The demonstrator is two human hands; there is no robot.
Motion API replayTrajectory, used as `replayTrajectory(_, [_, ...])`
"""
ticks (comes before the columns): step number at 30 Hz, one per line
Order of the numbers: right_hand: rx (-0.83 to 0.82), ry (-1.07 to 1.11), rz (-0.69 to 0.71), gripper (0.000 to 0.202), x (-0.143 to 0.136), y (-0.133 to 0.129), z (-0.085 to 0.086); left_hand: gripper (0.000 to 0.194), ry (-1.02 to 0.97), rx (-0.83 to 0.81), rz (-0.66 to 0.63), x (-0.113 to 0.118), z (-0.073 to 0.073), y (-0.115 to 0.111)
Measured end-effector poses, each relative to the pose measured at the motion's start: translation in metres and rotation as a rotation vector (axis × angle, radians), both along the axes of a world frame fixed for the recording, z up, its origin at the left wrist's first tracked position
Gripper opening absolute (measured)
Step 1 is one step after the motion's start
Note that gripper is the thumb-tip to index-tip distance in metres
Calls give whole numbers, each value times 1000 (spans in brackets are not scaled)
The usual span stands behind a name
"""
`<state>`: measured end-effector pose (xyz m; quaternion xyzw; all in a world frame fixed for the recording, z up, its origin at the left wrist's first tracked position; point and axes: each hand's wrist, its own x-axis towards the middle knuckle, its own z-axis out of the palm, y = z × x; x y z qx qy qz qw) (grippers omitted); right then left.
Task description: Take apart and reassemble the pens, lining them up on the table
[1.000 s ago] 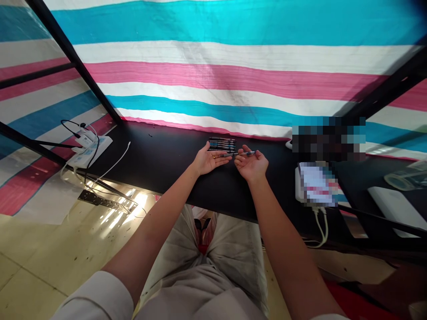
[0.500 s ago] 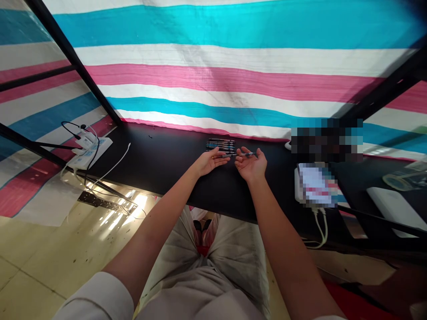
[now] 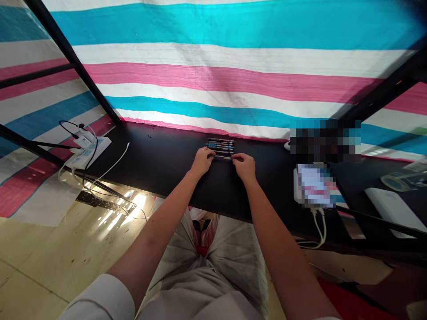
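Observation:
A pen (image 3: 223,158) lies crosswise on the black desk, pinched at its two ends. My left hand (image 3: 202,162) is closed on its left end, fingers pointing down. At the right end, my right hand (image 3: 244,166) grips it between thumb and fingers. Just beyond it, a row of several dark pens (image 3: 220,145) lies side by side, parallel to the held one. Some of them show blue and light parts. My left fingertips are close to the left ends of the nearest pens in the row.
The black desk (image 3: 160,160) backs onto a striped sheet (image 3: 200,75). On its left stand a white power strip (image 3: 87,153) and cables. To the right lie a blurred phone-like device (image 3: 315,184), a white box (image 3: 393,206) and a clear tape roll (image 3: 396,182). Black frame bars flank both sides.
My hands have turned from palms up to palms down. The pen has come down onto the desk in front of the row, and my right hand has moved slightly left.

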<state>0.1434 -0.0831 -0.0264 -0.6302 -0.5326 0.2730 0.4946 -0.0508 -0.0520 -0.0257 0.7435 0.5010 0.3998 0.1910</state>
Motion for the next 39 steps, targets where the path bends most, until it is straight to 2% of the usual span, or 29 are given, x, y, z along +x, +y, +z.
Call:
replayTrajectory(6, [25, -165, 56, 22, -3, -6, 5, 19, 68, -5, 79, -3, -1, 3])
replayTrajectory(15, [54, -164, 57, 22, -5, -2, 1, 18, 170, -2, 192, 0, 0, 7])
replayTrajectory(23, [80, -132, 67, 22, -7, -3, 0, 3, 213, -37, 330, 2, 7, 1])
replayTrajectory(26, [83, -190, 21, 19, -4, -4, 1, 15, 269, -101, 310, 3, 11, -6])
replayTrajectory(30, [8, -407, -81, 12, 0, -6, 0, 30, 421, -104, 209, 5, 14, -15])
replayTrajectory(34, [-24, -524, -5, 12, 0, -7, -3, 33, 518, -55, 152, 5, 12, -17])
replayTrajectory(39, [-12, -509, 35, 13, 0, -7, -4, 33, 493, -47, 135, 4, 9, -16])
